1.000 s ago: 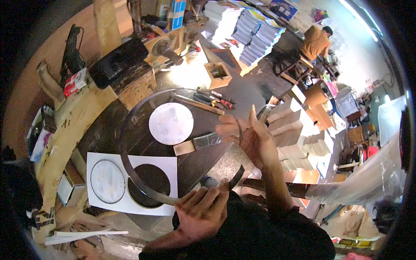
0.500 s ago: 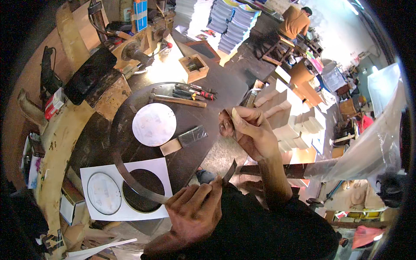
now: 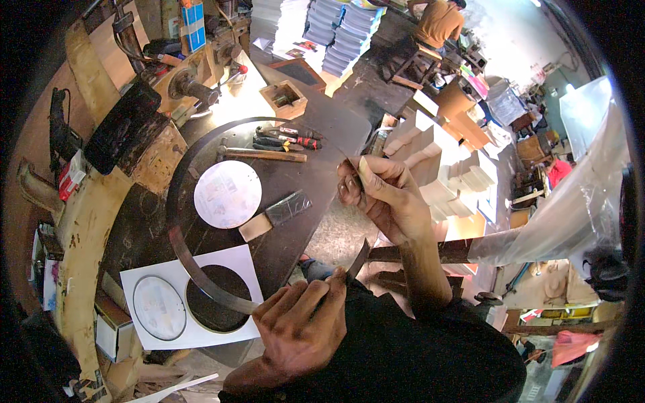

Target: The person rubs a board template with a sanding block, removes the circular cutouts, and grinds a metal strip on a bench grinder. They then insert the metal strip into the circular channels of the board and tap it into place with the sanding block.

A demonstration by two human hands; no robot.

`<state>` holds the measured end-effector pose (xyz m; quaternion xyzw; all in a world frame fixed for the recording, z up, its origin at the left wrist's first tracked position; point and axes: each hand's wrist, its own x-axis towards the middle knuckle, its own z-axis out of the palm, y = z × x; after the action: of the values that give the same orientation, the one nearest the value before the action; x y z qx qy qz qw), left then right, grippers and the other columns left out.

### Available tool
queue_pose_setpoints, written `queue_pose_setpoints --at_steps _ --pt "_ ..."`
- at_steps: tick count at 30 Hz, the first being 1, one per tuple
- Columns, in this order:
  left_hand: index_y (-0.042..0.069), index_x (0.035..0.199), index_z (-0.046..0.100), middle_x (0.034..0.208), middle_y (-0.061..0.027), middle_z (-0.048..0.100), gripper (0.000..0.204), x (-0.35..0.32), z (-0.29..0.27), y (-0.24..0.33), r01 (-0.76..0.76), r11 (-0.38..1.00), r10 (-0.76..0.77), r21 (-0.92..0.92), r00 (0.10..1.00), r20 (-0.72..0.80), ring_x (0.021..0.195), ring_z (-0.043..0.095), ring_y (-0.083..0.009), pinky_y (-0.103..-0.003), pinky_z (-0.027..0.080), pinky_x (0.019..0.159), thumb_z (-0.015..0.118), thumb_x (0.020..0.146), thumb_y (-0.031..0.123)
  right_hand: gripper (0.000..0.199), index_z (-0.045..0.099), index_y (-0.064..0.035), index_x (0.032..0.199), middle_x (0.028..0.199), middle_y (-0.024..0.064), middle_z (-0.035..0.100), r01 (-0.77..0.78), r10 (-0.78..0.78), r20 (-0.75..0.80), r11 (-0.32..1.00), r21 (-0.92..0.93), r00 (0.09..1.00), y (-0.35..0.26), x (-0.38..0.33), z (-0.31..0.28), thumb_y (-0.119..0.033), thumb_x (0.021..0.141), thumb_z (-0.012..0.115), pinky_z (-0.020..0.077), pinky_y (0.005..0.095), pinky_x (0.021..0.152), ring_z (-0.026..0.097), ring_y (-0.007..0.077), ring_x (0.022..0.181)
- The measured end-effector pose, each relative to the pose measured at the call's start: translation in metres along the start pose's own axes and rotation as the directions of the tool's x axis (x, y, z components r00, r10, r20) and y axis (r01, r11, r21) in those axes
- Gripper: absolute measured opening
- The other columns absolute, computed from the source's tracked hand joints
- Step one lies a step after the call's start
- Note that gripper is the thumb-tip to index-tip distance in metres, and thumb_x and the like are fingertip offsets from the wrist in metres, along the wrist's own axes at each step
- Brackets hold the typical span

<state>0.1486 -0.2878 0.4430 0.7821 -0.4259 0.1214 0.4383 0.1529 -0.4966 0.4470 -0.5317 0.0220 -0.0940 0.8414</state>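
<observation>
A long, thin, dark metal strip (image 3: 189, 263) curves in a wide loop above the workbench, between my two hands. My left hand (image 3: 301, 324) is closed around it low down, and a short end sticks out past the fingers. Higher and to the right, my right hand (image 3: 388, 197) pinches the other part of the strip between thumb and fingers. Within the loop's outline lie a white disc (image 3: 228, 193), a block partly wrapped in black (image 3: 289, 209) and a hammer (image 3: 269, 156). Below it is a white board (image 3: 240, 263) with a round hole and a ring-outlined circle.
Pliers (image 3: 272, 143) lie beside the hammer. A small wooden box (image 3: 283, 99) stands farther back on the dark workbench (image 3: 339, 127). Stacks of cut paper (image 3: 430, 158) are at the right. Clear plastic sheeting (image 3: 561, 221) hangs there. Another person (image 3: 440, 25) sits far off.
The view has shifted, moving the bench items slightly left. The strip's loop reaches a little higher over the bench. Both hands keep their grip.
</observation>
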Motion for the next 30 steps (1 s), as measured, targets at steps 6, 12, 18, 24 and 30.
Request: queue_pose_setpoints --at_steps 6,12,18,24,30 --pt "0.000 0.101 0.072 0.073 -0.0012 0.057 0.023 -0.004 -0.010 -0.001 -0.014 1.000 0.013 0.005 0.995 0.100 0.060 0.059 -0.0127 -0.027 0.047 0.053 0.068 0.079 0.004 0.031 0.069 0.0041 0.109 0.091 0.0060 0.069 0.010 -0.012 -0.076 1.000 -0.018 0.997 0.001 -0.002 0.009 -0.023 0.096 0.063 0.0466 0.0259 0.072 0.059 0.0114 0.077" --pt "0.002 0.098 0.072 0.070 -0.0013 0.057 0.021 -0.007 -0.002 -0.004 -0.055 0.998 0.056 -0.027 0.998 0.040 0.057 0.059 -0.0133 -0.027 0.047 0.052 0.070 0.077 0.002 0.029 0.067 0.0047 0.110 0.093 0.0070 0.068 0.013 -0.018 -0.049 0.995 -0.096 0.999 -0.002 -0.004 0.005 -0.021 0.096 0.063 0.0472 0.0282 0.074 0.059 0.0129 0.079" --pt "0.003 0.096 0.074 0.068 -0.0002 0.057 0.021 -0.007 -0.004 -0.007 -0.073 0.997 0.072 0.008 0.996 0.058 0.055 0.058 -0.0122 -0.026 0.046 0.051 0.072 0.075 0.001 0.045 0.063 0.0042 0.117 0.110 0.0159 0.068 -0.009 0.002 0.101 0.997 0.070 0.995 0.000 -0.009 -0.004 -0.036 0.099 0.055 0.0501 0.0351 0.089 0.064 0.0201 0.096" --pt "0.003 0.105 0.072 0.079 -0.0005 0.063 0.035 -0.013 -0.011 -0.019 -0.099 0.978 0.104 -0.186 0.994 0.015 0.063 0.062 -0.0147 -0.029 0.050 0.056 0.073 0.070 -0.001 0.076 0.057 0.0151 0.116 0.113 0.0262 0.063 -0.004 -0.006 0.318 1.000 0.030 0.948 0.032 -0.042 -0.029 -0.055 0.086 0.065 0.0467 0.0440 0.097 0.063 0.0340 0.103" --pt "0.004 0.110 0.068 0.076 -0.0021 0.060 0.037 -0.018 -0.024 -0.021 -0.003 0.972 0.011 -0.236 0.999 0.032 0.065 0.063 -0.0156 -0.031 0.052 0.058 0.074 0.073 0.002 0.045 0.069 0.0061 0.084 0.082 0.0164 0.068 0.046 0.023 0.294 0.973 -0.227 0.955 0.040 -0.037 -0.007 -0.036 0.073 0.079 0.0481 0.0341 0.071 0.065 0.0261 0.078"
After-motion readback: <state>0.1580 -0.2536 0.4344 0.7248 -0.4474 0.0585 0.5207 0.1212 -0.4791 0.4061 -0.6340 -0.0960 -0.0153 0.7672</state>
